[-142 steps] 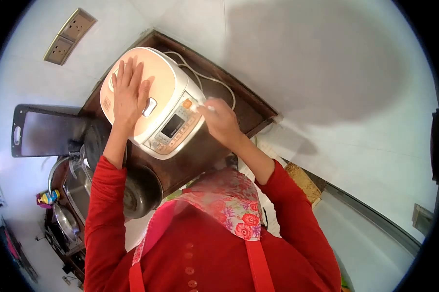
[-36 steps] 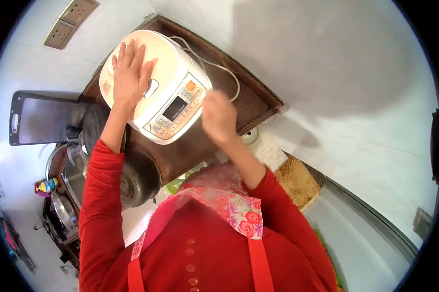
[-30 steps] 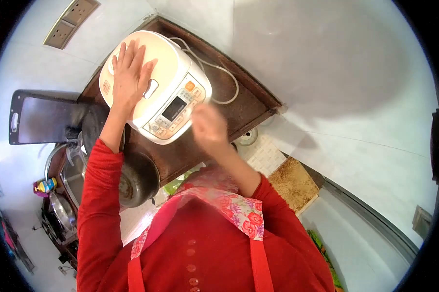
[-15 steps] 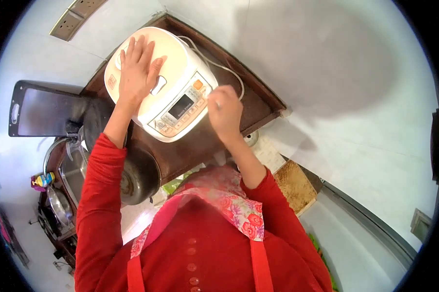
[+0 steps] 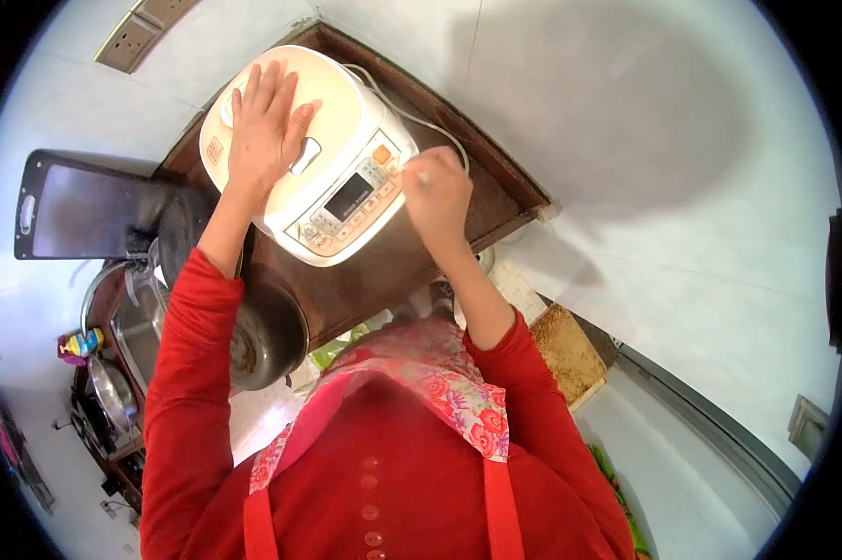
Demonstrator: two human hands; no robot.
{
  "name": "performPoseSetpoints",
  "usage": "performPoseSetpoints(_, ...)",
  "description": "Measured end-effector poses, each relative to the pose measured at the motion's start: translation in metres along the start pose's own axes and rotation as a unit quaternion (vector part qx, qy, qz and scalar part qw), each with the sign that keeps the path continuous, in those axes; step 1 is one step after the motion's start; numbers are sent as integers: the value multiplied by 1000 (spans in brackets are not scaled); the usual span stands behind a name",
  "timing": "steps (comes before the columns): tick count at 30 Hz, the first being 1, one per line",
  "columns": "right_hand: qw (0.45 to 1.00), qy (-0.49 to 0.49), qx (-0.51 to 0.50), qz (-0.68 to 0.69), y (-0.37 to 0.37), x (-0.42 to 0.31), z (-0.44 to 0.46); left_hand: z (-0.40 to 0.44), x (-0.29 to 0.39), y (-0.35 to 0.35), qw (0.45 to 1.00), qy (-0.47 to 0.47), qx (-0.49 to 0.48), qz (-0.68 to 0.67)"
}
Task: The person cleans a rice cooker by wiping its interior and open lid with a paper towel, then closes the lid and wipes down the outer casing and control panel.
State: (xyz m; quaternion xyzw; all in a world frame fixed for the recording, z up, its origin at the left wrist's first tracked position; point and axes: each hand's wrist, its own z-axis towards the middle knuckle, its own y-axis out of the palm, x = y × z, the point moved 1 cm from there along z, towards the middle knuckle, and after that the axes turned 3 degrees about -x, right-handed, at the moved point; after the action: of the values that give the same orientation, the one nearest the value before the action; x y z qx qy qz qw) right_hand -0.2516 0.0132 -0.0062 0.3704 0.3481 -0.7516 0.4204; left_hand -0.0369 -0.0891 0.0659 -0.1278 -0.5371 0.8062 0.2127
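Observation:
A white rice cooker with a pale peach lid stands on the dark brown counter. My left hand lies flat on its lid, fingers stretched out and slightly apart. On the cooker's front is a control panel with a dark display, several small buttons and an orange button. Beside the panel's right end, my right hand is closed, its fingers curled and a little blurred. A small greyish spot shows at those fingers; I cannot make out what it is.
A white power cord runs behind the cooker along the counter's raised edge. To the left are a dark pot, a dark upright panel and a sink. Wall sockets sit at the upper left.
My right hand has shifted slightly up and to the right beside the panel, still closed. My left hand stays flat on the lid. The view has shifted very slightly.

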Motion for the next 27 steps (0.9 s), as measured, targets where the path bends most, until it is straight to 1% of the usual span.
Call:
performPoseSetpoints(1, 1000, 14, 8, -3, -1, 1, 5, 0, 0, 1, 1000, -1, -1, 1)
performPoseSetpoints(2, 1000, 8, 0, -21, -1, 1, 4, -1, 0, 1, 1000, -1, -2, 3)
performPoseSetpoints(5, 999, -41, -5, -8, 4, -10, -14, 2, -1, 0, 1000, 2, 2, 9)
performPoseSetpoints(7, 1000, -25, -10, -7, 7, -10, -19, -1, 0, 2, 1000, 0, 0, 9)
performPoseSetpoints(10, 1000, -14, -2, 2, 1, 3, -3, -1, 0, 1, 1000, 0, 0, 6)
performPoseSetpoints(13, 998, -13, -11, -54, -2, 1, 0, 0, -1, 1, 1000, 2, 4, 8)
performPoseSetpoints(14, 999, -13, -18, -23, 1, -3, -8, 1, 0, 0, 1000, 2, 5, 9)
performPoseSetpoints(17, 999, -32, -21, -1, 7, -12, -22, 1, -1, 2, 1000, 8, 11, 8)
performPoseSetpoints(18, 998, -55, -19, 6, 5, -7, -18, -1, -2, 2, 1000, 12, 13, 7)
performPoseSetpoints(21, 1000, -9, 0, -21, -4, 0, 4, 0, 2, -1, 1000, 0, 5, -3)
performPoseSetpoints(22, 999, -35, -6, -31, -2, 3, 3, 1, 2, -1, 1000, 1, 4, -1)
performPoseSetpoints(25, 998, -61, -28, -14, 4, -7, -22, 2, -1, 1, 1000, 5, 9, 7)
performPoseSetpoints(26, 999, -22, -43, -16, 4, -9, -28, 2, -1, 2, 1000, 8, 13, 8)
performPoseSetpoints(27, 999, -18, -38, -13, 3, -8, -25, 0, -1, 3, 1000, 10, 15, 10)
